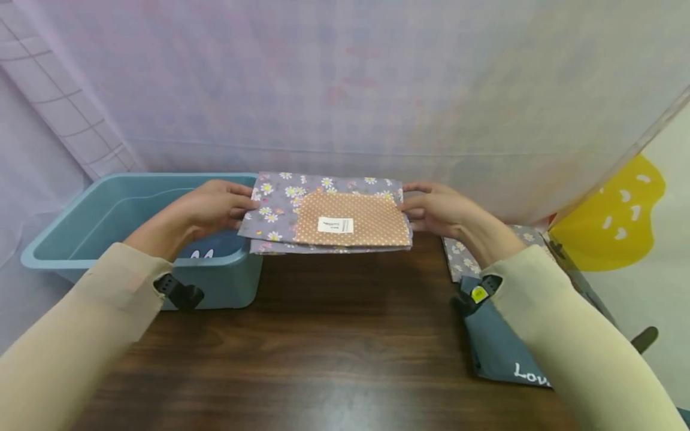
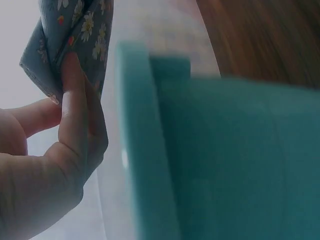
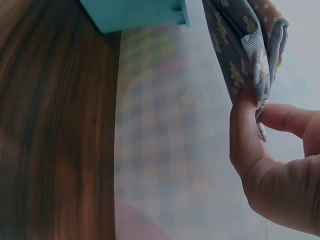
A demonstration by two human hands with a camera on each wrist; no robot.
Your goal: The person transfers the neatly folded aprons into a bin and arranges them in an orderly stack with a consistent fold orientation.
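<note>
Table: dark wood-grain top, smooth, spread with a pale checked sheet at the far edge. Bin: teal plastic, rectangular, open-topped, set at the left, its near right corner just below the left end of the cloth. Cloth: a folded flat rectangle of grey daisy-print fabric with an orange dotted patch and a small white label on top; it is held level above the table's far edge, long axis running left to right, between the two hands and equally near to both. Left hand: the cloth's left edge is pinched between thumb and fingers. Right hand: the right edge is pinched likewise, thumb beneath the folded layers. Further fabric: blue-grey with white lettering, lying at the right under the right sleeve, with more daisy print beside it.
</note>
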